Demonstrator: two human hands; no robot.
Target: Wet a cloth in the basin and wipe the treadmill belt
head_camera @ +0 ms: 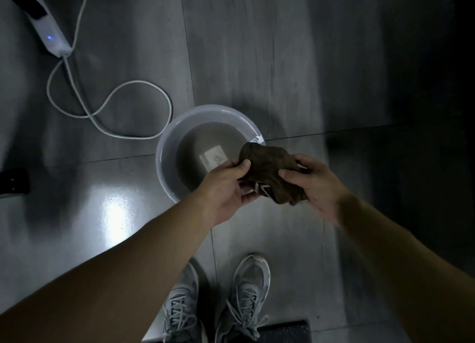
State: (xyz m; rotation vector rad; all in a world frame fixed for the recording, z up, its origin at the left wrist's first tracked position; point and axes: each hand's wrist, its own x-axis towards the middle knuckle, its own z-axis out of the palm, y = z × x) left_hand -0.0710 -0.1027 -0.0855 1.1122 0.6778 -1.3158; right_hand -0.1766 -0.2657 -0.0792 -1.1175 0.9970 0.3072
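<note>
Both hands, left (226, 188) and right (312, 185), clamp a bunched dark brown cloth (270, 170) above the four-o'clock rim of the round white plastic basin (164, 167) of water, probably so drips fall in.

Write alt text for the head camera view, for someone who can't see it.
Both hands, left hand and right hand, hold a bunched dark brown cloth above a white basin of water on a grey tiled floor. A white power strip with a looping cable lies to the left; grey sneakers show below.
</note>
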